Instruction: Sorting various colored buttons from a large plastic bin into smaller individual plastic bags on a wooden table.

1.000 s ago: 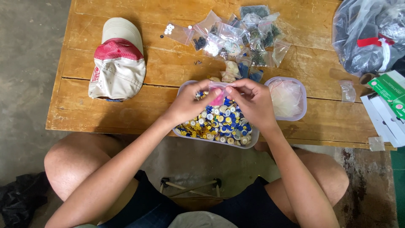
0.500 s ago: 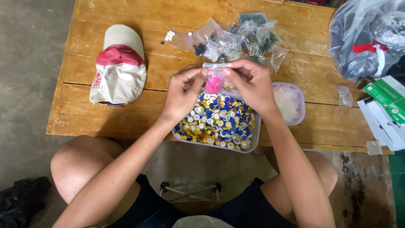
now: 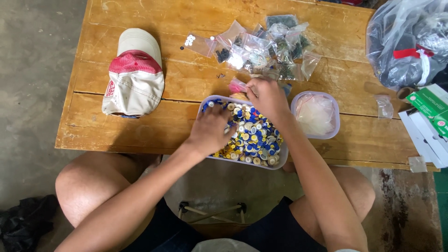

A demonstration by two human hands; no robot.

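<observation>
The right hand pinches a small pink bag in a closed grip at the tub's far edge; half a second ago both hands held that bag together above the buttons. The left hand has let go and now lies palm-down in the buttons, fingers curled; what it grips I cannot tell. The tub sits at the table's near edge, its lid just beside it. Clear bags lie beyond, a cap to the left.
</observation>
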